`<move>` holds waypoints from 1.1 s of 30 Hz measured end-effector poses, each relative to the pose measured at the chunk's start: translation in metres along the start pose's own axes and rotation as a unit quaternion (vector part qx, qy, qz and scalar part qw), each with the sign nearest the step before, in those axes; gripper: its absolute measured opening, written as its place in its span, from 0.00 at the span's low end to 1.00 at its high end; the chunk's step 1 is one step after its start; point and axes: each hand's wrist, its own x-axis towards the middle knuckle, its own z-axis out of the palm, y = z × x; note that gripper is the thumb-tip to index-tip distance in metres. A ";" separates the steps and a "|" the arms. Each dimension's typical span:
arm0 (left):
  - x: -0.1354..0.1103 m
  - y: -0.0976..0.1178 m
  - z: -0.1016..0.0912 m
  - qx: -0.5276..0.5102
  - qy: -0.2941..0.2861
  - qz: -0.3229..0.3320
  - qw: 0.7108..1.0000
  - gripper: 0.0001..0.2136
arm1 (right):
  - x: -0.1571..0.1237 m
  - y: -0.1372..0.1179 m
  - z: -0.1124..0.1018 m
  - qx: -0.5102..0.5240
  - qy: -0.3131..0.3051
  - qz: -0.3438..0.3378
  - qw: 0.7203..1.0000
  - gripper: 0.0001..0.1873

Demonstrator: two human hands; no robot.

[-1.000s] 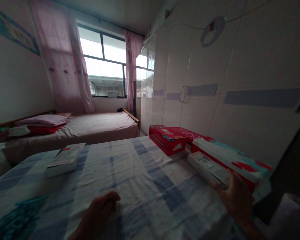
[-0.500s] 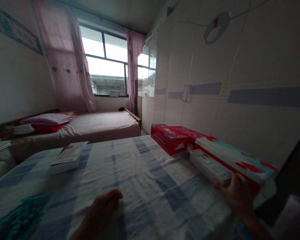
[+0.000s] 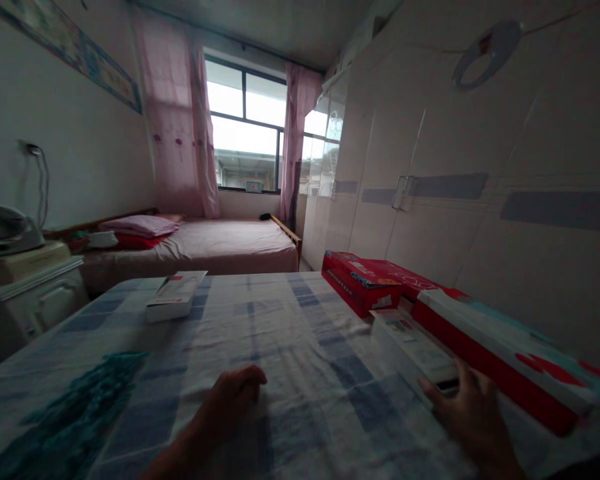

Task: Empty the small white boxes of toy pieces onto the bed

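Note:
My right hand grips the near end of a white box, thumb on its left side and fingers over the right. The box has a pale printed top with a dark patch near my fingers. Whether it rests on the sheet or is slightly raised, I cannot tell. My left hand lies on the checked sheet with its fingers curled in and nothing visible in them. Right beside the white box lie a red box and a long red and white package.
Another white box lies at the far left of the sheet. A teal knitted-looking cloth spreads at the near left. Beyond are a second bed, a cabinet with a fan, and a wardrobe along the right.
The view has turned left. My right hand and the white box have shifted left, away from the long red and white package. My left hand stays curled on the sheet.

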 end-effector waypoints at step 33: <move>-0.008 0.018 -0.021 -0.725 -0.053 -0.095 0.680 0.39 | -0.054 -0.284 0.020 0.451 -0.456 -0.038 0.766 0.40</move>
